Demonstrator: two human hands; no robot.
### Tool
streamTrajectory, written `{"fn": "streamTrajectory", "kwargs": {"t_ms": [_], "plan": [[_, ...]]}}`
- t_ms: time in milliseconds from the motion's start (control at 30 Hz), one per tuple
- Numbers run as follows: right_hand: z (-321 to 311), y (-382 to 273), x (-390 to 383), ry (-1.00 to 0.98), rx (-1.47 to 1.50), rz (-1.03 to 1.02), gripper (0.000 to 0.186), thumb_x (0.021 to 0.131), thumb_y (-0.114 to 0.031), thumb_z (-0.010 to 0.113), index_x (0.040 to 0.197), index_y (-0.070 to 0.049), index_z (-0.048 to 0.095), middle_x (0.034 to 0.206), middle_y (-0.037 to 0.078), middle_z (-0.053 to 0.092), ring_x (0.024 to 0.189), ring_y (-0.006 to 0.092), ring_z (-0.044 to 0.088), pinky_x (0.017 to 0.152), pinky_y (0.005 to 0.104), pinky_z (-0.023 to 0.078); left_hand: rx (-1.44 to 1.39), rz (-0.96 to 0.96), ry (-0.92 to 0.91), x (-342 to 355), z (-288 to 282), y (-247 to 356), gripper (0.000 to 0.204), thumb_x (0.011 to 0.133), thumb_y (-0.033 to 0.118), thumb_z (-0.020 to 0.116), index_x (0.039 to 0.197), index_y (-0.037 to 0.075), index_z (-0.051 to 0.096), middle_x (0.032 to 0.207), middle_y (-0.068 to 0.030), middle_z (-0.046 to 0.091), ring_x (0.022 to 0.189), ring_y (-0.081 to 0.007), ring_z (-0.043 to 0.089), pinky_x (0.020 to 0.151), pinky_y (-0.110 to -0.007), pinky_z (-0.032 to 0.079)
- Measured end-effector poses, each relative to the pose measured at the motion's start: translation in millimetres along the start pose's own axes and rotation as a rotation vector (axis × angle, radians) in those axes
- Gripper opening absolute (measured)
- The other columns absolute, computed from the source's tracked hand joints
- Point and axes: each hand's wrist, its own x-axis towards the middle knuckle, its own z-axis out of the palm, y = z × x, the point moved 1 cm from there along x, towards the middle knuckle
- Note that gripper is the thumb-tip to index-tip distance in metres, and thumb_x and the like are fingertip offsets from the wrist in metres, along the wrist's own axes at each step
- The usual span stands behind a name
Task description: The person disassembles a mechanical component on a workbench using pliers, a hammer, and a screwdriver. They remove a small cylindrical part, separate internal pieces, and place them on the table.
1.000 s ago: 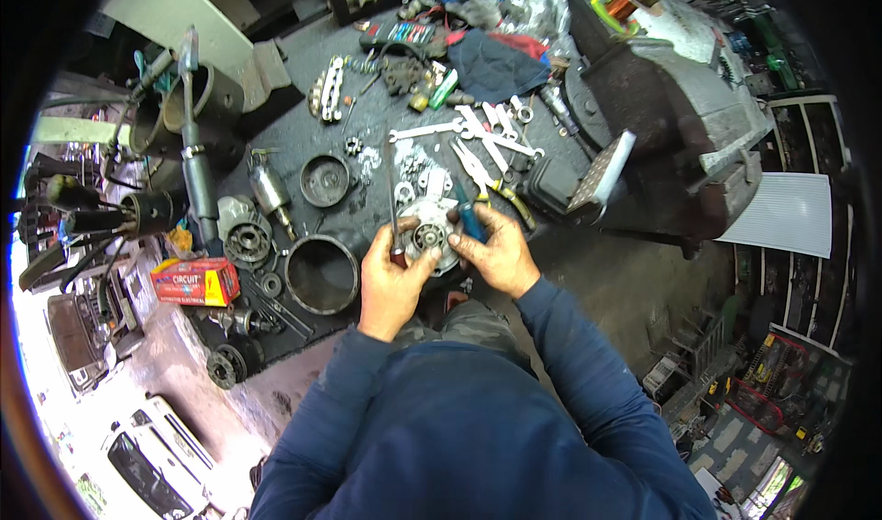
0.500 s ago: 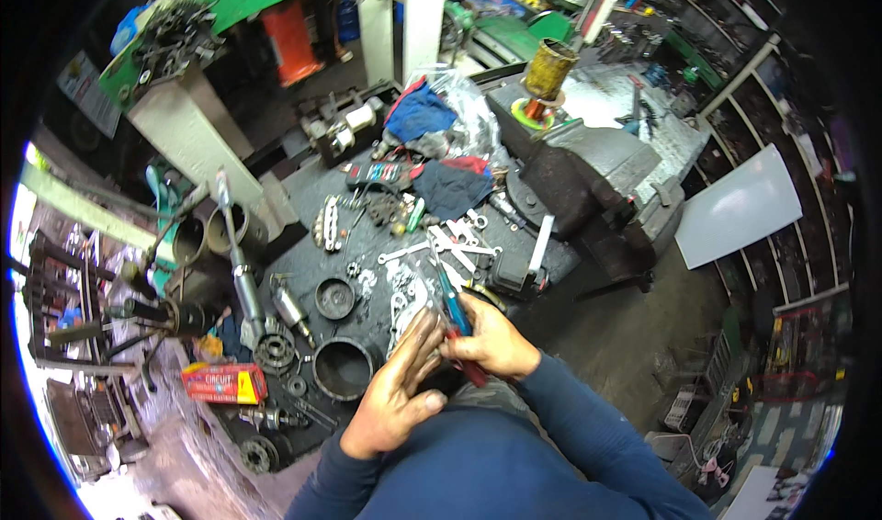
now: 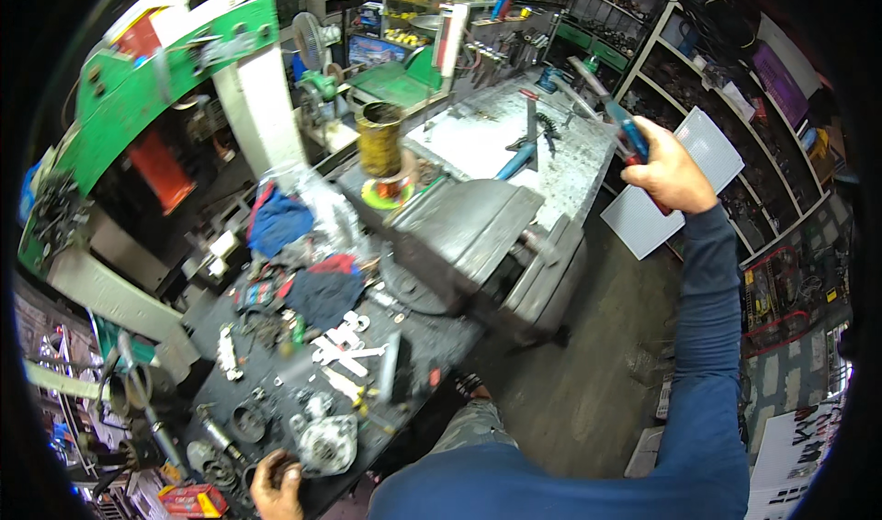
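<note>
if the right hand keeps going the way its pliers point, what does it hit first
Likely the tools lying on the speckled worktop. The right hand holds blue-handled pliers whose tips aim up and left, toward the red-handled tool there. Depth is unclear, so the tips may pass above it.

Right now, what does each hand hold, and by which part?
Right hand grips pliers by the blue and red handles. Left hand rests on the dark workbench; whether it grips anything cannot be told.

Right arm extended up and outward, right hand [image 3: 669,166] closed in a fist; left hand [image 3: 276,485] low, fingers curled.
</note>
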Motion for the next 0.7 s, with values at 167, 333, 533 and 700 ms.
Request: {"fn": "streamTrajectory", "kwargs": {"t_ms": [167, 333, 533, 700], "plan": [[45.4, 116.7, 87.9, -0.089, 0.156, -0.114, 0.045, 0.076, -0.005, 0.073, 0.12, 0.003, 0.062, 0.093, 0.008, 0.062, 0.086, 0.0186, 0.061, 0.079, 0.0349, 0.054, 0.507, -0.04, 0.326, -12.5, 77.7, 60.4, 0.035, 0.103, 0.016, 0.074, 0.132, -0.003, 0.071, 0.123, -0.0169, 0.077, 0.112, -0.0259, 0.071, 0.103, -0.036, 0.054], [109.2, 209.7, 129.2, -0.359, 0.146, -0.049, 0.067, 0.079, -0.008, 0.077, 0.142, 0.007, 0.059, 0.105, 0.02, 0.073, 0.096, 0.0268, 0.072, 0.086, 0.0405, 0.058, 0.705, -0.074, 0.411, -34.1, 133.9, 121.8, 0.041, 0.104, 0.024, 0.075, 0.134, -0.002, 0.071, 0.135, -0.0212, 0.072, 0.124, -0.0321, 0.067, 0.11, -0.04, 0.05], [147.9, 265.8, 137.1, -0.496, 0.222, 0.017, 0.065, 0.078, -0.012, 0.079, 0.137, 0.009, 0.06, 0.091, 0.019, 0.074, 0.085, 0.0262, 0.073, 0.078, 0.0397, 0.059, 0.77, -0.018, 0.561, -55.5, 175.2, 170.1, 0.041, 0.103, 0.025, 0.077, 0.135, 0.0, 0.07, 0.14, -0.0212, 0.069, 0.128, -0.0342, 0.065, 0.112, -0.041, 0.049], [126.9, 274.0, 160.5, -0.461, 0.496, 0.143, 0.073, 0.076, -0.013, 0.09, 0.135, 0.015, 0.059, 0.093, 0.011, 0.075, 0.08, 0.018, 0.071, 0.074, 0.0339, 0.058, 0.722, 0.166, 0.587, -88.9, 203.9, 139.7, 0.038, 0.102, 0.025, 0.079, 0.131, 0.001, 0.072, 0.127, -0.0166, 0.075, 0.115, -0.0295, 0.071, 0.103, -0.038, 0.053]]}}
